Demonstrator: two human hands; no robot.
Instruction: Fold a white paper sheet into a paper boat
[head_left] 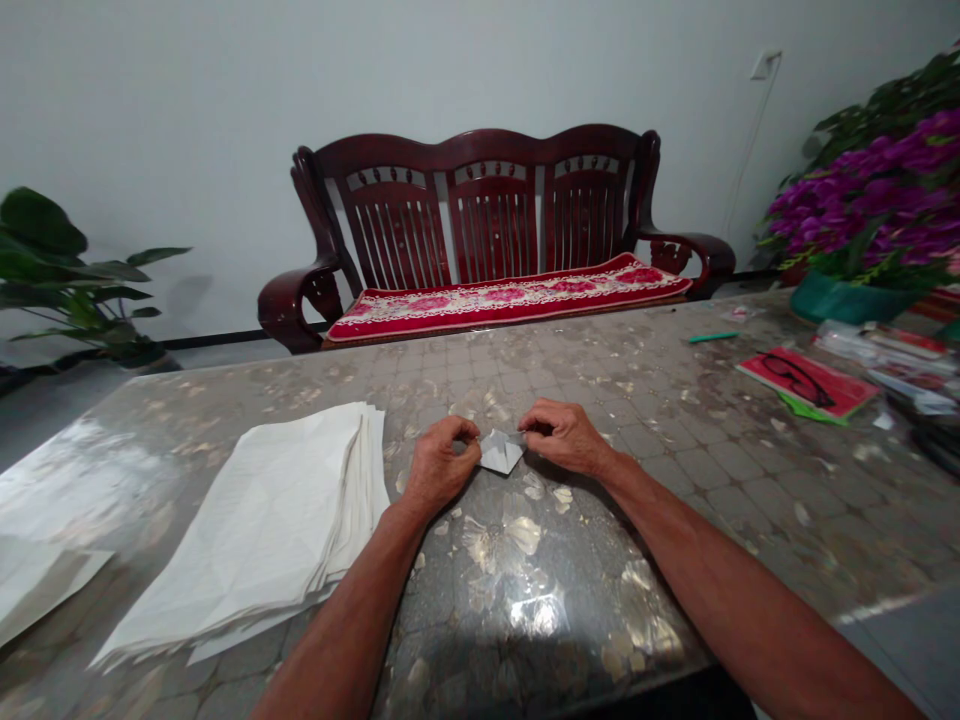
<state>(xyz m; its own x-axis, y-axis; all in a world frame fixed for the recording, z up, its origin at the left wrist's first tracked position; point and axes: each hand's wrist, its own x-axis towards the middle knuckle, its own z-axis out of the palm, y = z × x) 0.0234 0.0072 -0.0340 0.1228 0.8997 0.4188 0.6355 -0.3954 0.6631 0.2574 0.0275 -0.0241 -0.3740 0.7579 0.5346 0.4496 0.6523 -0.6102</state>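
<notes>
A small piece of folded paper (501, 455), whitish and pointed at the top and bottom, is between my two hands just above the patterned tabletop. My left hand (444, 455) pinches its left side, thumb and fingers pressed together. On the other side my right hand (564, 433) is closed, its fingertips at the paper's right corner. The fingers cover both side edges of the paper. To the left of my left hand lies a thick stack of white paper sheets (255, 520), with crease lines on the top sheet.
The table (637, 380) has a shiny floral cover. Another paper sheet (45, 585) lies at far left. On the right are a green pen (712, 338), glasses (799, 378) on a red booklet (844, 383), and a flower pot (844, 298). A wooden bench (491, 150) stands behind.
</notes>
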